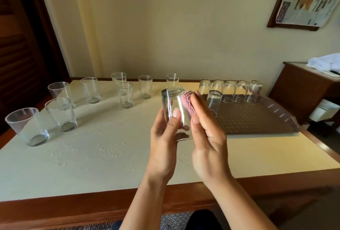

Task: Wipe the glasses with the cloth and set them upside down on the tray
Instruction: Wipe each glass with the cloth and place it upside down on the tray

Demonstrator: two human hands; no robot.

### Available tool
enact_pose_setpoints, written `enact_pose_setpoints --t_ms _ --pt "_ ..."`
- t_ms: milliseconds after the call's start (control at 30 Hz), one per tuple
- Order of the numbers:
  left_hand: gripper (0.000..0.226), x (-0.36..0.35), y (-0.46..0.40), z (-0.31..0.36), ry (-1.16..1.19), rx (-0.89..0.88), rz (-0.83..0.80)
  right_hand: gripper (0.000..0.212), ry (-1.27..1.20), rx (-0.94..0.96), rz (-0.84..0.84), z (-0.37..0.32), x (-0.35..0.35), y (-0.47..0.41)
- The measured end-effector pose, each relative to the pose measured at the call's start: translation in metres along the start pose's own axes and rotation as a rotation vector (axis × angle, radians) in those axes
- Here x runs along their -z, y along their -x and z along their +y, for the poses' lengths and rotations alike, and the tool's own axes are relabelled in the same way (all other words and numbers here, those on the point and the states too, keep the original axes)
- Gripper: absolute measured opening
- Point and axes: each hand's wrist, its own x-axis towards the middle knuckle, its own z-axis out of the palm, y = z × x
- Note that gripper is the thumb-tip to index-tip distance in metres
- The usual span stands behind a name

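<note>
My left hand [165, 136] grips a clear glass [173, 104] held above the table, its base pointing up and away. My right hand [206, 134] presses a pink knitted cloth [187, 103] against the glass's right side, fingers fairly straight with the thumb near the glass. To the right lies a brown tray [257, 119] with a clear rim. Several glasses stand upside down on it: a row at the back [230, 91] and one in front [214, 102].
Several upright glasses stand on the cream table [101, 147], spread from the left edge [27, 126] to the back middle [172, 80]. A wooden side cabinet [303, 86] with a white cloth stands at right. The wall is right behind the table.
</note>
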Motion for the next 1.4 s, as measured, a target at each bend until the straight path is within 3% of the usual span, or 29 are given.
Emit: enact_pose_setpoints --t_ms 100,200,300,467,567,633,733,900,1033,1100,1200,1300,1400 --pt "0.037 0.009 -0.005 0.002 0.032 0.082 0.021 0.043 0.043 0.010 0.013 0.004 -0.005 0.031" --pt "0.058 0.015 -0.001 -0.002 -0.040 0.157 -0.094 0.044 0.013 0.020 0.017 0.010 -0.002 0.029" --pt "0.071 0.008 0.005 -0.005 -0.061 0.106 -0.093 0.045 -0.016 -0.016 0.014 0.010 0.006 0.000" --pt "0.064 0.006 -0.002 -0.003 -0.012 -0.003 0.052 0.047 -0.034 0.001 -0.059 0.007 -0.002 0.021" --pt "0.060 0.016 -0.001 -0.005 -0.005 0.036 -0.059 0.047 -0.022 0.029 -0.041 0.011 -0.002 0.029" --pt "0.070 0.016 0.001 -0.008 0.006 0.062 -0.110 0.047 -0.063 0.000 -0.002 0.009 0.003 0.011" --pt "0.087 0.010 0.000 -0.008 0.012 0.050 -0.043 0.045 -0.047 -0.061 0.054 0.007 0.008 -0.006" --pt "0.055 0.008 -0.006 -0.004 0.098 0.046 -0.017 0.048 -0.059 -0.009 0.037 0.010 -0.007 0.029" --pt "0.062 0.007 -0.002 -0.005 0.015 0.116 -0.173 0.044 -0.017 -0.014 0.093 0.013 0.005 0.005" --pt "0.067 0.002 0.000 -0.006 0.002 0.112 -0.143 0.043 0.077 -0.035 0.136 0.015 0.012 -0.008" --pt "0.069 -0.002 -0.006 -0.007 0.001 0.082 -0.045 0.044 -0.029 -0.041 0.099 0.011 0.005 0.007" --pt "0.063 0.004 -0.013 -0.007 -0.025 0.109 -0.047 0.047 -0.052 -0.030 0.054 0.016 -0.003 0.030" --pt "0.048 0.005 -0.009 -0.007 -0.057 0.153 -0.158 0.045 -0.069 -0.026 0.119 0.015 0.006 0.010"
